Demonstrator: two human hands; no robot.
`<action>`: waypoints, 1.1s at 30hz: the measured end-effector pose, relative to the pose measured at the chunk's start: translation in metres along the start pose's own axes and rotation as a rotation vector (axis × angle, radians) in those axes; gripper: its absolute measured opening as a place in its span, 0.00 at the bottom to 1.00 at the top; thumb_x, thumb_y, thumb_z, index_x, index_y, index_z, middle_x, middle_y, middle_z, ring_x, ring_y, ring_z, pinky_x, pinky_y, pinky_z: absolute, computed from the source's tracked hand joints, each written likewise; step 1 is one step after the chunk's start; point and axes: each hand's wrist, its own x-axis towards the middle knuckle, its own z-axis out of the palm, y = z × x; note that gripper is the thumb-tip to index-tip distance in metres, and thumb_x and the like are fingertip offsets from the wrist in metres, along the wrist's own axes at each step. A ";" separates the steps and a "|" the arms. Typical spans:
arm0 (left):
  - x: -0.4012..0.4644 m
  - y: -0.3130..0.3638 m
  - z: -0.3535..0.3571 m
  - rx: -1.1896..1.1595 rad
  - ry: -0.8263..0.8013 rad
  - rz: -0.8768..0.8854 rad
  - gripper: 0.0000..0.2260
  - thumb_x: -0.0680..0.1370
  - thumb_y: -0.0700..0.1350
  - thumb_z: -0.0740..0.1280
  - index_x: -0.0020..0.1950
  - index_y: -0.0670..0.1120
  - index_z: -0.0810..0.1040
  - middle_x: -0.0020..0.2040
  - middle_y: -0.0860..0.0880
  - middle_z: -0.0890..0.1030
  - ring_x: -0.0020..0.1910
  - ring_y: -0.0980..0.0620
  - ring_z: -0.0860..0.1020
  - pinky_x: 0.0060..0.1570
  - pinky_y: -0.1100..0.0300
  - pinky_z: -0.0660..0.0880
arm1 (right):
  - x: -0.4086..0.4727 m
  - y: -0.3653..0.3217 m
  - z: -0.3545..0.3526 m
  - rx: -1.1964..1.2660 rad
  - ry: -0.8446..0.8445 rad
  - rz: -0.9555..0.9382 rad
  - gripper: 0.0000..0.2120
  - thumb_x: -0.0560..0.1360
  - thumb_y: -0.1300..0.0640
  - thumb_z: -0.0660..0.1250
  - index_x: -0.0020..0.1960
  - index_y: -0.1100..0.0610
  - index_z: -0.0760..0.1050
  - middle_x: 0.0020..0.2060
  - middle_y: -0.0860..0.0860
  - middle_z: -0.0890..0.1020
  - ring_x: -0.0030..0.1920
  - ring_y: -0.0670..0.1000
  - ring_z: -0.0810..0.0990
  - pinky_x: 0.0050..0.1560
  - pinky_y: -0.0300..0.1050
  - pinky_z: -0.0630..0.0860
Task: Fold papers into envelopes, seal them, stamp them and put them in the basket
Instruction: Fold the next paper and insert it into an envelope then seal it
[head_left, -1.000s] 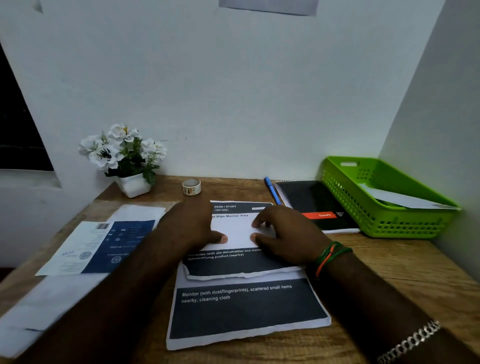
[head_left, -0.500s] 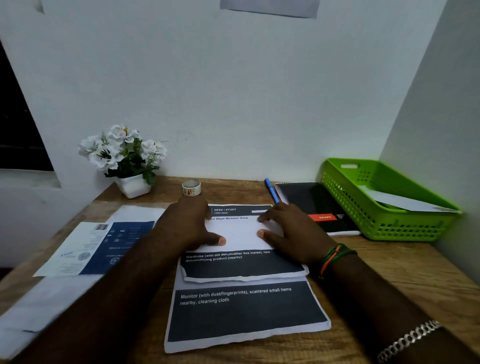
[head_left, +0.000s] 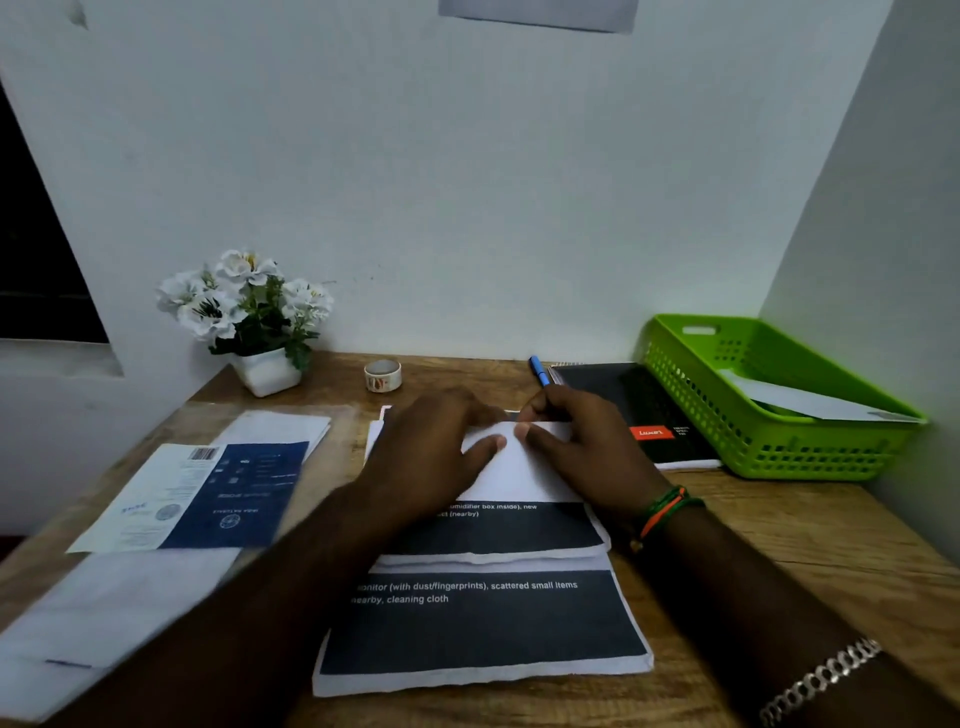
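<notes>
Folding a sheet on the wooden desk (head_left: 779, 525).
Left hand (head_left: 431, 452) and right hand (head_left: 582, 441), fingers spread flat, press the folded white paper (head_left: 524, 467); a perforated green plastic basket (head_left: 769, 447) sits alongside.

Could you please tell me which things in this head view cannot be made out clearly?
- Fold line of the top paper: covered by left hand and right hand.
- Blue pen: lower end behind the right hand.
- Envelope in the green basket: partly behind its wall.
- Blue leaflet: print too small.
</notes>
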 end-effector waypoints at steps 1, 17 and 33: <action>0.001 0.000 0.000 -0.017 0.050 0.003 0.11 0.79 0.56 0.68 0.60 0.57 0.83 0.56 0.58 0.83 0.57 0.55 0.79 0.58 0.52 0.75 | 0.000 -0.001 -0.001 0.014 0.001 -0.004 0.02 0.75 0.59 0.73 0.44 0.53 0.81 0.41 0.43 0.84 0.47 0.39 0.82 0.52 0.31 0.73; 0.005 -0.045 -0.020 -0.253 0.125 -0.215 0.07 0.76 0.50 0.76 0.38 0.57 0.82 0.40 0.64 0.80 0.41 0.66 0.75 0.47 0.58 0.71 | 0.001 0.020 -0.020 0.107 0.051 0.096 0.02 0.74 0.55 0.74 0.42 0.52 0.83 0.42 0.45 0.87 0.48 0.44 0.84 0.56 0.46 0.78; -0.001 -0.048 -0.044 -0.161 0.044 -0.250 0.09 0.61 0.45 0.73 0.38 0.58 0.83 0.42 0.60 0.84 0.43 0.59 0.81 0.47 0.53 0.83 | -0.002 0.006 -0.047 -0.010 0.073 -0.017 0.06 0.69 0.60 0.76 0.38 0.50 0.81 0.33 0.46 0.82 0.34 0.44 0.79 0.37 0.37 0.72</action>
